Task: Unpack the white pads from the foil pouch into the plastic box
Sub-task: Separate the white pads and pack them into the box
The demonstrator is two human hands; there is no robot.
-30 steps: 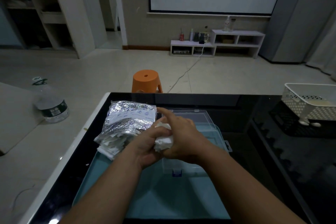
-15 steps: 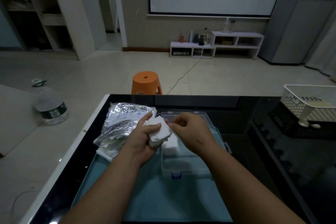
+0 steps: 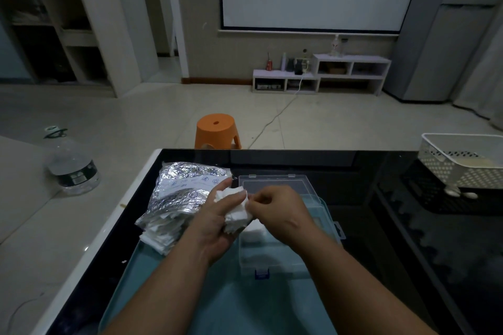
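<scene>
White pads [image 3: 235, 209]: small stack held over the left rim of the plastic box [image 3: 272, 261], about 10 o'clock from box centre. Left hand [image 3: 215, 223] grips the stack, thumb on top, fingers curled under. Right hand [image 3: 277, 212] has its fingers curled, tips pinching the stack's right edge; probably peeling a few off.

Handling, my call: pads are very light, thin, soft and floppy. Ragged edges likely cling to each other, so singles won't separate cleanly. Not fragile, not slippery. Best hold is a pinch across one edge or corner with the bundle squeezed face to face; a loose grip would let it fan out.

Dropped pads [image 3: 255, 231] already lie inside the box, just under the hands. The box is clear, with its lid [image 3: 275, 183] open at 12 o'clock and a blue latch [image 3: 261, 274] at 6 o'clock.

Foil pouch [image 3: 187, 190] lies at 9–10 o'clock of the box, crinkled, with spilled pads [image 3: 159, 235] poking out of its near end.

The box sits on a teal tray [image 3: 245, 307] on the black desk [image 3: 394, 226]. White basket [image 3: 462, 166] at 2 o'clock, well apart. Orange stool [image 3: 217, 130] on the floor past the desk, 12 o'clock.
</scene>
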